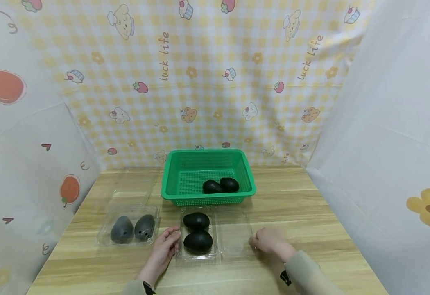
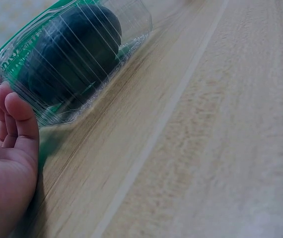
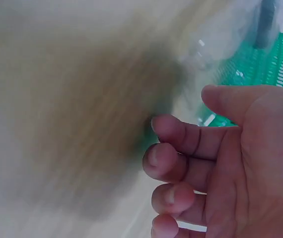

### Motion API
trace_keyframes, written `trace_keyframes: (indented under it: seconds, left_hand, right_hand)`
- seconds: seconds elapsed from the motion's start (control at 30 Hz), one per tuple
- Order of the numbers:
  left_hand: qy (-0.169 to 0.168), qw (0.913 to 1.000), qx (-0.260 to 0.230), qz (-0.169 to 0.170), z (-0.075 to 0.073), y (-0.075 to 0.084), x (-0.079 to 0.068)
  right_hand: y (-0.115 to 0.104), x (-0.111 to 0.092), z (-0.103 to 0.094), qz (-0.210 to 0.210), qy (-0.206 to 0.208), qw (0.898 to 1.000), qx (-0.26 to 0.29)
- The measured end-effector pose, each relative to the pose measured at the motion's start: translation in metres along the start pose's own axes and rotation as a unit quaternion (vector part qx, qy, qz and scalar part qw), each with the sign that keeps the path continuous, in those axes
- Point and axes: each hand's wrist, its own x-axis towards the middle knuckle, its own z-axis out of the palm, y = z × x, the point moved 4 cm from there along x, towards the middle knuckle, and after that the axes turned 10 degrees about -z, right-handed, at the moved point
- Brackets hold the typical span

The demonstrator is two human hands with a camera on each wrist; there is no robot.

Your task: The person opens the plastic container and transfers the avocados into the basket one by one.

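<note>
1. On the surface (image 1: pixel 285 192), nearer than the green basket (image 1: pixel 207 200), an opened clear box (image 1: pixel 198 257) holds two black avocados (image 1: pixel 198 241).
2. The left hand (image 1: pixel 165 246) pinches the clear box's left edge.
3. Beside the lid's (image 1: pixel 234 233) right edge, the right hand (image 1: pixel 272 242) has loosely bent fingers; I cannot tell whether they touch.
4. The far cloth (image 1: pixel 215 49) reads "luck life" at left and right.

Open container (image 1: pixel 235 234): clear plastic, thin, glossy, ribbed wall. Closed container (image 1: pixel 106 238): clear plastic, glossy. Dark fruits (image 1: pixel 198 241): smooth skin, faint sheen. Basket (image 1: pixel 207 197): green plastic, perforated, smooth rim, slight gloss. Tabletop (image 1: pixel 285 200): wood-grained, satin. Backdrop (image 1: pixel 215 53): printed cloth, matt, creased. Sleeve (image 1: pixel 307 268): matt cloth.
</note>
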Motion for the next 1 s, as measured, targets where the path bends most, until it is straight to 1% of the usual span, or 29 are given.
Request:
trace_keyframes:
  seconds: [0.07,0.17,0.27,0.37,0.5,0.6,0.73,1.0]
  left_hand:
    - [0.004,1.0000,0.000,-0.002,0.001,0.000,0.000]
    - [0.010,0.9999,-0.004,-0.007,0.001,0.000,-0.001]
    - [0.011,0.9999,-0.004,-0.008,0.001,0.000,-0.001]
    - [0.008,0.9999,-0.006,-0.008,0.000,-0.001,-0.001]
    - [0.005,0.9999,-0.008,-0.008,0.001,0.000,-0.002]
    - [0.006,0.9999,-0.010,-0.007,0.001,0.000,-0.002]
    - [0.006,0.9999,-0.011,-0.007,0.001,0.001,-0.002]
    - [0.002,0.9999,-0.013,-0.007,0.001,0.001,-0.002]
  right_hand:
    - [0.001,0.002,-0.006,0.002,0.011,1.000,0.015]
    - [0.000,0.006,-0.017,-0.011,0.034,0.999,0.028]
    - [-0.004,0.009,-0.028,-0.033,0.061,0.997,0.037]
    - [-0.012,0.013,-0.038,-0.056,0.075,0.994,0.049]
    - [-0.027,0.018,-0.050,-0.089,0.084,0.990,0.064]
    - [-0.039,0.022,-0.056,-0.116,0.101,0.986,0.062]
    - [-0.055,0.028,-0.062,-0.146,0.127,0.980,0.049]
    - [-0.082,0.040,-0.070,-0.200,0.143,0.968,0.049]
